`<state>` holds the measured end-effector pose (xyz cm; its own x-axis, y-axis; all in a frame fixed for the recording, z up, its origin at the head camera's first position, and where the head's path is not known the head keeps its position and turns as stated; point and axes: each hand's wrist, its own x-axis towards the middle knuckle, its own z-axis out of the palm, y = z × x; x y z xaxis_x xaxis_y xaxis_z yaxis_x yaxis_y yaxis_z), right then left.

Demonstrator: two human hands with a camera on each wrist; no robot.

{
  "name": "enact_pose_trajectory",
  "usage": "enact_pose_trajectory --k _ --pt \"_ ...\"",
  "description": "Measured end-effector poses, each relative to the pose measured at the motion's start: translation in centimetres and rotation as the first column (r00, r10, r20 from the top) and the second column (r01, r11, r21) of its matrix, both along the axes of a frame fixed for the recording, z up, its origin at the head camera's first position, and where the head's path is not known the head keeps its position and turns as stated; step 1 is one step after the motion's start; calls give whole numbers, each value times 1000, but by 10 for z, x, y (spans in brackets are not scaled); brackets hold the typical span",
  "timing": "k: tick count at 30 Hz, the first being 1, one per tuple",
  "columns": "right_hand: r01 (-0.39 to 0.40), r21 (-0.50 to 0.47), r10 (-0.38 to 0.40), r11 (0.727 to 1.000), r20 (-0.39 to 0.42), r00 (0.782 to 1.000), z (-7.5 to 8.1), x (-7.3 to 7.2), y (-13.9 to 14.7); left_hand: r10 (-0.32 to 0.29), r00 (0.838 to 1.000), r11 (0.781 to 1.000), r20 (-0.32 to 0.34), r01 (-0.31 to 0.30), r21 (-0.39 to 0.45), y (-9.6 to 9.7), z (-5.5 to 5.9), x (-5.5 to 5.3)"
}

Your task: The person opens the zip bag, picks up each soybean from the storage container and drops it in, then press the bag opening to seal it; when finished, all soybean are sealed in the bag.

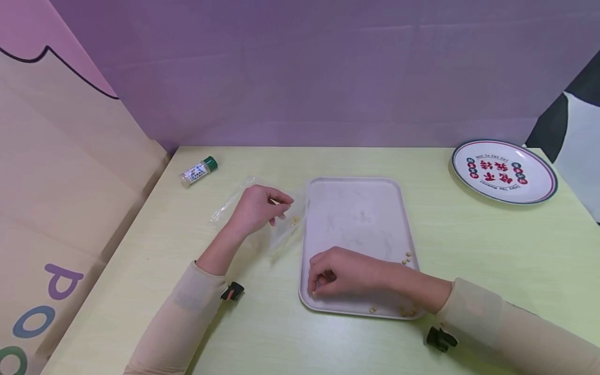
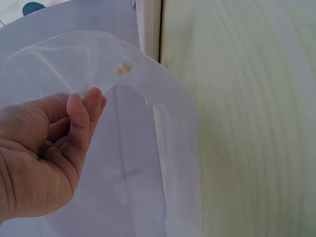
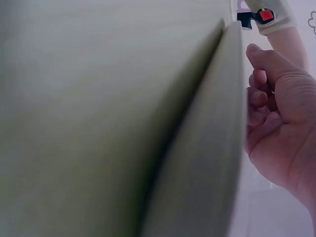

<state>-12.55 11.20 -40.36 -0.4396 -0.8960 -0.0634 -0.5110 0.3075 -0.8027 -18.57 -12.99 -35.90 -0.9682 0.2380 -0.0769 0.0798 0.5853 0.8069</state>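
My left hand (image 1: 262, 208) pinches a clear plastic bag (image 1: 283, 234) at the left side of the tray. A few soybeans (image 2: 123, 68) lie inside the bag. Over the near left part of the pale rectangular tray (image 1: 356, 208), my right hand (image 1: 344, 273) has its fingers curled, thumb and fingertips together close to the tray surface. A small pale spot at those fingertips looks like a soybean (image 1: 313, 294). In the right wrist view the tray's rim hides the fingertips. More loose soybeans (image 1: 407, 254) sit along the tray's right side and near edge.
A small clear bottle with a green cap (image 1: 199, 172) lies at the table's back left. At the back right stands an oval plate (image 1: 503, 195) with red lettering. A purple cloth wall (image 1: 328, 73) borders the table's far edge.
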Motion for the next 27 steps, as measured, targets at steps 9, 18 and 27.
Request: enact_pose_trajectory --k 9,18,27 --pt "94 -67 -98 993 -51 994 16 -14 3 -7 1000 1000 5 7 -7 0 0 0" --pt "190 -153 -203 970 -75 976 30 -31 6 -4 1000 1000 13 5 -7 0 0 0" --pt "361 -235 -384 903 -62 921 39 -48 4 -5 1000 1000 13 5 -6 1 -1 -1"
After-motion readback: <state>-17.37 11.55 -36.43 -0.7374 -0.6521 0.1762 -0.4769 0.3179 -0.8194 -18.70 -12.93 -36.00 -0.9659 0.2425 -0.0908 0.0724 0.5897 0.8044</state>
